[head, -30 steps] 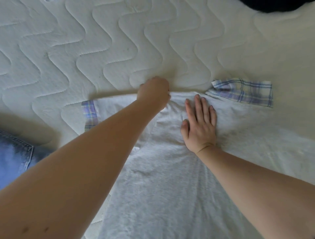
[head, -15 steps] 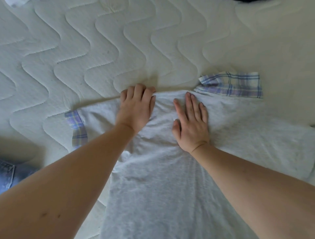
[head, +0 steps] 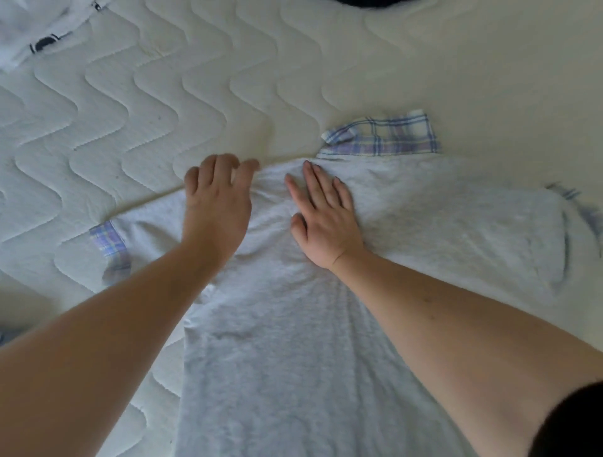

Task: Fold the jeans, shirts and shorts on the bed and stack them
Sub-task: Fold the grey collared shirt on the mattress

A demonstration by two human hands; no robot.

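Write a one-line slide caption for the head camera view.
Both open hands, left and right, smooth a light grey plaid-trimmed shirt on a white quilted mattress.

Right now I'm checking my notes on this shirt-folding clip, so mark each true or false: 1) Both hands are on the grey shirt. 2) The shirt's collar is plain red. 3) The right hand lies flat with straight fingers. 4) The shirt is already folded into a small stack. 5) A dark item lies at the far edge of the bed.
1) True: the left hand and right hand are on the grey shirt.
2) False: the collar is blue-and-white plaid.
3) True.
4) False: it lies spread out on the bed, sleeves out.
5) True: a dark item shows there.
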